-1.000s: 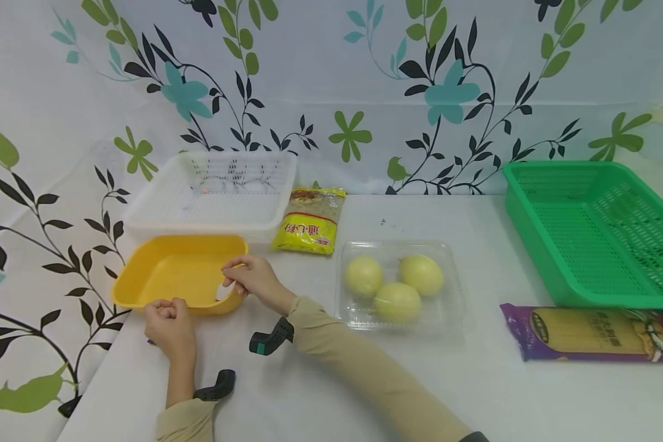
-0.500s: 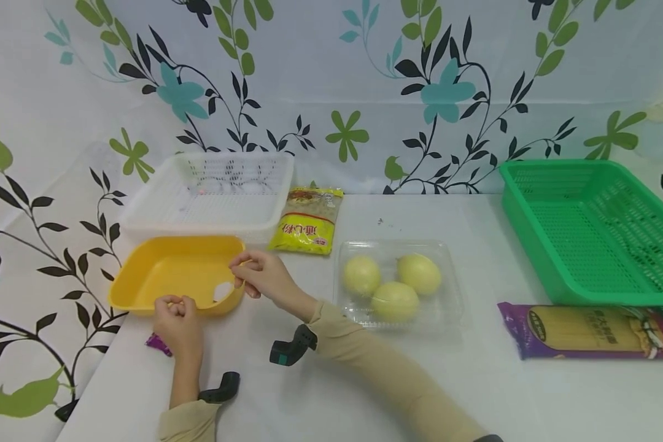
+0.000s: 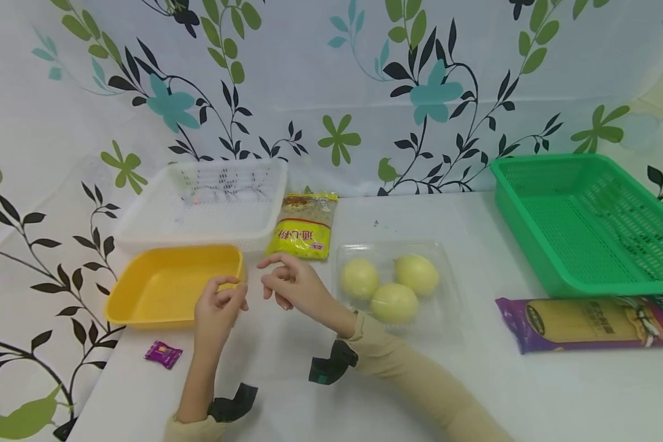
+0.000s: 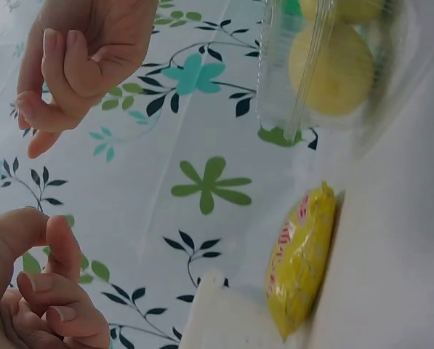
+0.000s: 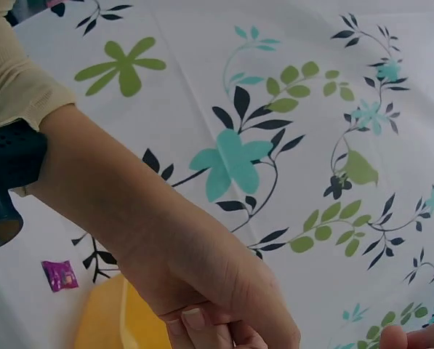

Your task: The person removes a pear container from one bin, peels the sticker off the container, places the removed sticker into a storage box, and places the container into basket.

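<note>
Your left hand and right hand hover loosely curled, seemingly empty, beside the shallow yellow plastic tray; a careless sweep could knock the small purple wrapped candy off the table edge.

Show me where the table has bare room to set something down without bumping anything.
The widest bare stretch lies between the clear fruit tray and the green basket, reaching back to the wall. The near edge below the purple noodle packet is also bare. It is crowded at the left: yellow tray, white basket, yellow bag, small purple packet and both hands.
</note>
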Motion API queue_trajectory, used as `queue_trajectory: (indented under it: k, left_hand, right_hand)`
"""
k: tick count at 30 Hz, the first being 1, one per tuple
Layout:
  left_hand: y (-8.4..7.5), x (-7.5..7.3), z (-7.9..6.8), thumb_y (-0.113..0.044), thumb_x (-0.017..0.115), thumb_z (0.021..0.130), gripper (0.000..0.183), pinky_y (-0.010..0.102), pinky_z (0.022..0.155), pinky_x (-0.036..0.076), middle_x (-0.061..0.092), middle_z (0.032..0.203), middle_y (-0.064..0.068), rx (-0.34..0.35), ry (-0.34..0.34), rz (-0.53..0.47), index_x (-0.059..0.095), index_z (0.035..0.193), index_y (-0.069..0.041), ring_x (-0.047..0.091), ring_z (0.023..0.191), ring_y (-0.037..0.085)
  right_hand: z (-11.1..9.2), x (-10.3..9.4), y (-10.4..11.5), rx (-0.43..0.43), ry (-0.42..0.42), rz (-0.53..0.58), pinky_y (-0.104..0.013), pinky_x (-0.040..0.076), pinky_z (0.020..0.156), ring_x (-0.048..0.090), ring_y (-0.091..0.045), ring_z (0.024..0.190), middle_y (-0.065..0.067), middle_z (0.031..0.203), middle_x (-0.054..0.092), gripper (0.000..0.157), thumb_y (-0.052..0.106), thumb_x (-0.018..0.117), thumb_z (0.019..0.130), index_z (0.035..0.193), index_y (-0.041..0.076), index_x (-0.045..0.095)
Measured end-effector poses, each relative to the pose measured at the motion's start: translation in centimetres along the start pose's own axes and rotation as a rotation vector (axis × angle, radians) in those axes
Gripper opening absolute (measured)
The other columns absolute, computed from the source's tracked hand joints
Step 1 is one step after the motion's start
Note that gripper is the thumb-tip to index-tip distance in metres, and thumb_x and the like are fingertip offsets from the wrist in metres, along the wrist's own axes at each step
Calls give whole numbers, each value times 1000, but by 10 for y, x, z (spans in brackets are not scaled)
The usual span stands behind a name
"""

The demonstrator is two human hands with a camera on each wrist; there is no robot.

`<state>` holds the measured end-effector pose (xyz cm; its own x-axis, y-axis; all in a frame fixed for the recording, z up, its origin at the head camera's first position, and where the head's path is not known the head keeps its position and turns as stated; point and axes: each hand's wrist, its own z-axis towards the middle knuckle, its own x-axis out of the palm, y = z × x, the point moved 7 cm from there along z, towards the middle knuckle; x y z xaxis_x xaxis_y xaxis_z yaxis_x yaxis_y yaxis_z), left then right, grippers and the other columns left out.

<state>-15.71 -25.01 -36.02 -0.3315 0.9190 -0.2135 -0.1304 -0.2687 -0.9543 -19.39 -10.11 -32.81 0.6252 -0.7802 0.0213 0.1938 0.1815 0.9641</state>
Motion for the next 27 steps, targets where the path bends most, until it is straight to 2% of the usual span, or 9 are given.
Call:
queue_trajectory:
  k: [5,8,11,18,23,27]
  left_hand:
    - [-35,22,-8,1,56,86,15,19,36,25,54,55,5,91,62,17,50,98,6,30,37,6]
    - [-47,31,-11,5,55,85,13,21,37,22,53,54,7,162,74,17,49,96,9,30,38,5]
    - [-50,40,-11,5,55,85,12,23,38,23,53,54,7,204,104,14,48,95,9,31,39,6]
    - [-50,60,-10,4,55,85,12,21,38,23,53,55,9,213,192,10,48,94,6,30,41,7]
    - [-49,70,-12,4,56,85,10,20,37,24,53,53,9,253,195,31,49,92,6,31,40,7]
    - [-45,77,-15,4,56,84,9,20,37,25,52,53,8,266,193,56,50,91,5,32,40,7]
  right_hand:
    - [-18,-20,29,-13,-46,-47,-21,33,42,37,-14,43,-10,65,53,21,0,49,90,109,-6,46]
    - [-28,-41,28,-25,-81,-81,-22,33,42,37,-15,44,-11,66,54,22,4,49,91,111,-3,47]
    - [-37,-70,27,-40,-121,-122,-22,32,41,37,-15,44,-11,66,54,22,4,49,91,112,-1,48]
    - [-67,-135,35,-53,-265,-233,-23,31,39,37,-14,43,-12,64,53,19,2,49,91,109,-1,49]
    - [-96,-170,35,-38,-355,-280,-24,33,39,38,-15,44,-17,66,51,23,5,48,92,114,0,45]
    - [-118,-197,33,-109,-446,-247,-24,32,38,38,-14,44,-14,64,49,22,2,46,92,114,1,44]
